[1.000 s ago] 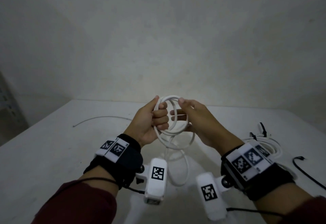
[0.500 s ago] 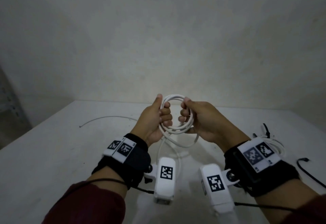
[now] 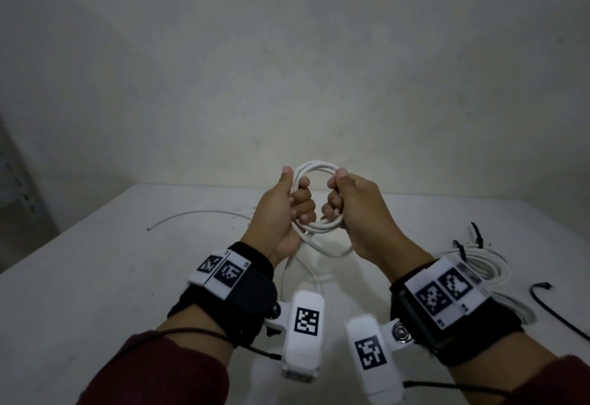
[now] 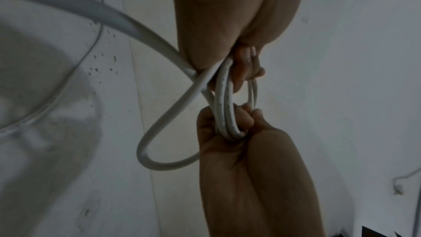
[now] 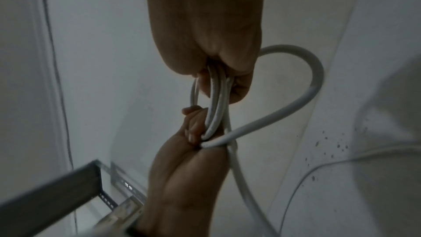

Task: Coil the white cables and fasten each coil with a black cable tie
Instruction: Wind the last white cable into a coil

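All views are dimly and evenly lit, soft shadows are cast on the tabletop [image 3: 95,293], wrist views are grainy with blurred, bent edges, and corners are darkened in the head view.

You see a white cable [image 3: 314,168] over a white table [image 3: 95,277], dark maroon sleeves [image 3: 166,372], black wrist straps [image 3: 252,289] bearing white tags with black-and-white square codes [image 3: 443,291], black cable ties [image 3: 459,249] on a white coil [image 3: 488,269], and a grey-white wall [image 3: 287,53].
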